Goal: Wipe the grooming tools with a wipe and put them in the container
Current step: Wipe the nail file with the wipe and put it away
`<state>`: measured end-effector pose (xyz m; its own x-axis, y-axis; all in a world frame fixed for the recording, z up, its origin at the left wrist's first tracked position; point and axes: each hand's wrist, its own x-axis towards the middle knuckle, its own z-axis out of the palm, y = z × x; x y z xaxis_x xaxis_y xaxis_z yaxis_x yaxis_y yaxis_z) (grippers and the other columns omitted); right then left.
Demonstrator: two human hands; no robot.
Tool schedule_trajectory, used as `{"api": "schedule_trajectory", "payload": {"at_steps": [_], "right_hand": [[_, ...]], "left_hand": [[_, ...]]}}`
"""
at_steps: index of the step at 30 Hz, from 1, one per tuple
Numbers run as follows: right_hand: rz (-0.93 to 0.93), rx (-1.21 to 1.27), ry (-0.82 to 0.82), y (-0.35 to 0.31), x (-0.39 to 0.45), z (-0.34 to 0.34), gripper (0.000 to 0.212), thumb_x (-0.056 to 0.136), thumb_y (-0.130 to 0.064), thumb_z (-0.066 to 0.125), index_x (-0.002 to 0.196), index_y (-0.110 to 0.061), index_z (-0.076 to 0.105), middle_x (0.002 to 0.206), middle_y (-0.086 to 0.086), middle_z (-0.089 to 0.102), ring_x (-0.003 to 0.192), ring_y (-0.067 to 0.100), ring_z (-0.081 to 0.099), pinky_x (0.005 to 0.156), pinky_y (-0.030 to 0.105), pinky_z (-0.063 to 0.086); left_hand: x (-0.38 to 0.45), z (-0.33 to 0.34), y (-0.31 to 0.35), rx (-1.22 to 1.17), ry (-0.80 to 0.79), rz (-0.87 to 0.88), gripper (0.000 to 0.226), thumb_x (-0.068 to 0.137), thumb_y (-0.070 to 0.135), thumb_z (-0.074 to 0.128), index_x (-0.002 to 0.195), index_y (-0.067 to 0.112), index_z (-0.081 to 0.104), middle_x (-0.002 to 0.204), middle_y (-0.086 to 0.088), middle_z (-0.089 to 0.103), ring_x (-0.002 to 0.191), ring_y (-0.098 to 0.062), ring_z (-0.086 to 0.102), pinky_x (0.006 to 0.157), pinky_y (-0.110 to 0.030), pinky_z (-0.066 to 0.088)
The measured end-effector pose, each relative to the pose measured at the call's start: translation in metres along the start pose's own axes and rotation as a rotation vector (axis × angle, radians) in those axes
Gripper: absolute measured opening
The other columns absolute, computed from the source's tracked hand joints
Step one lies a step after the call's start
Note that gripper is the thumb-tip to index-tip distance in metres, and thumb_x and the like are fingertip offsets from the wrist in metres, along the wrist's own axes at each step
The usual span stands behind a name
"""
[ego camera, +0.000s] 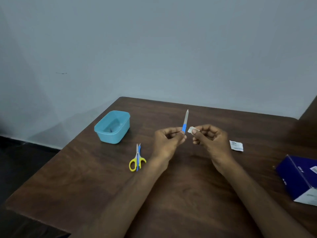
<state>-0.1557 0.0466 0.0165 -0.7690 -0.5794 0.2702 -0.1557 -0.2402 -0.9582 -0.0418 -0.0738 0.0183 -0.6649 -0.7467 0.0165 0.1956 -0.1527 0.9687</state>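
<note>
A nail file with a blue handle and grey metal blade stands nearly upright above the worktop, tip pointing up and away. Just right of its handle sits a small folded white wipe, close to the file but apart from it. Yellow-handled scissors lie closed on the worktop, blades pointing away, with a slim blue-handled tool lying along them. The light blue rectangular container stands open, beyond the scissors to the left, something dark and unclear inside.
</note>
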Motion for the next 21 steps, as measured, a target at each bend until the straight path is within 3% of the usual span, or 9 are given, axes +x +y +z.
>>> {"api": "schedule_trajectory", "payload": {"at_steps": [4, 8, 12, 16, 21], "right_hand": [[0.015, -0.026, 0.031, 0.008, 0.012, -0.023, 0.013, 0.092, -0.009, 0.08, 0.095, 0.003, 0.075, 0.08, 0.007, 0.078, 0.066, 0.011, 0.067, 0.067, 0.022, 0.058], [0.07, -0.026, 0.019, 0.019, 0.018, -0.025, 0.023, 0.091, -0.012, 0.083, 0.093, 0.008, 0.072, 0.082, 0.015, 0.078, 0.066, 0.012, 0.066, 0.067, 0.022, 0.057], [0.144, 0.043, 0.063, 0.025, 0.025, -0.026, 0.018, 0.091, -0.014, 0.083, 0.099, -0.002, 0.072, 0.077, 0.011, 0.075, 0.064, 0.013, 0.065, 0.064, 0.024, 0.057], [0.15, 0.03, 0.084, 0.029, 0.028, -0.026, 0.019, 0.096, -0.022, 0.079, 0.1, -0.003, 0.078, 0.079, 0.014, 0.074, 0.066, 0.013, 0.064, 0.063, 0.025, 0.057], [0.155, 0.038, 0.059, 0.028, 0.026, -0.026, 0.013, 0.098, -0.018, 0.076, 0.096, -0.006, 0.078, 0.082, 0.015, 0.071, 0.066, 0.012, 0.062, 0.062, 0.024, 0.056]], "left_hand": [[0.02, 0.027, -0.019, 0.122, -0.085, 0.042, 0.012, 0.093, 0.009, 0.082, 0.105, 0.013, 0.082, 0.093, -0.005, 0.084, 0.089, -0.018, 0.081, 0.086, -0.034, 0.065], [0.032, 0.03, -0.027, 0.164, -0.125, 0.093, 0.015, 0.094, 0.011, 0.081, 0.109, 0.01, 0.082, 0.093, -0.005, 0.084, 0.087, -0.017, 0.081, 0.082, -0.03, 0.065], [0.035, 0.029, -0.032, 0.218, -0.169, 0.142, 0.016, 0.096, 0.011, 0.079, 0.111, 0.012, 0.082, 0.093, -0.006, 0.084, 0.092, -0.024, 0.081, 0.086, -0.033, 0.065], [0.033, 0.032, -0.035, 0.287, -0.188, 0.177, 0.017, 0.095, 0.011, 0.079, 0.111, 0.018, 0.083, 0.095, -0.001, 0.084, 0.093, -0.018, 0.081, 0.091, -0.038, 0.065], [0.032, 0.032, -0.033, 0.265, -0.148, 0.157, 0.02, 0.092, 0.013, 0.083, 0.11, 0.021, 0.078, 0.092, 0.0, 0.084, 0.089, -0.016, 0.081, 0.094, -0.045, 0.064]]}}
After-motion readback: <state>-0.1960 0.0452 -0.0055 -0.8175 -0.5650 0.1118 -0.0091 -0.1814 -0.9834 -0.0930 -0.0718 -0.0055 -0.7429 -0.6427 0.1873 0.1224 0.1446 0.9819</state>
